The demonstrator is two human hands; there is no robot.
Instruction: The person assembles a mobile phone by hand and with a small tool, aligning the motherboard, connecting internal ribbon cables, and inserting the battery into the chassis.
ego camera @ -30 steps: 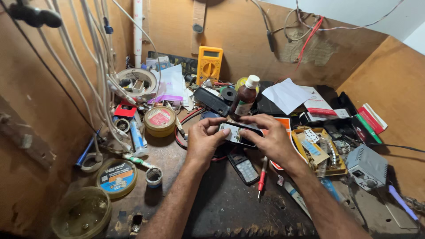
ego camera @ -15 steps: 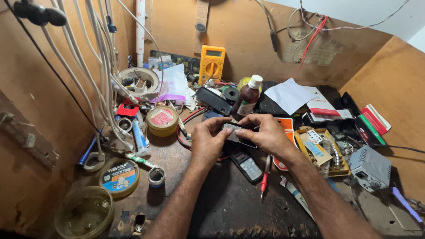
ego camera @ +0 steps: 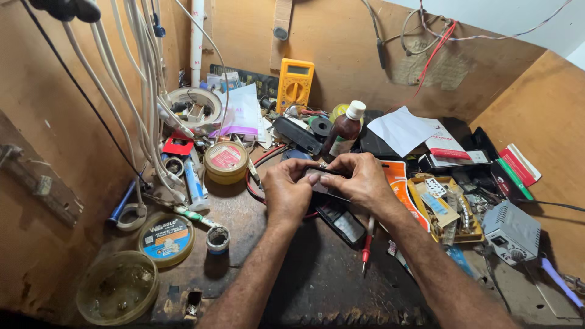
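We hold a small dark device (ego camera: 318, 178), probably a phone, just above the middle of the workbench (ego camera: 304, 274); our left hand (ego camera: 287, 190) and right hand (ego camera: 359, 181) both close around it, thumbs pressing its face. Just beneath lies a second dark handset (ego camera: 342, 223), beside a red-handled screwdriver (ego camera: 367, 244). Behind stand a brown bottle (ego camera: 344, 130) and a yellow multimeter (ego camera: 294, 85).

Even, warm light falls from above and in front of you; no hard glare. Soft shadows sit under your left hand (ego camera: 287, 192) and right hand (ego camera: 359, 181), and beside the yellow tin (ego camera: 226, 162). The bottom edge goes dark. Wide-angle bending curves the plywood walls (ego camera: 61, 152) at the sides. Centre is sharp; the hanging white cables (ego camera: 143, 73) up close look slightly soft.
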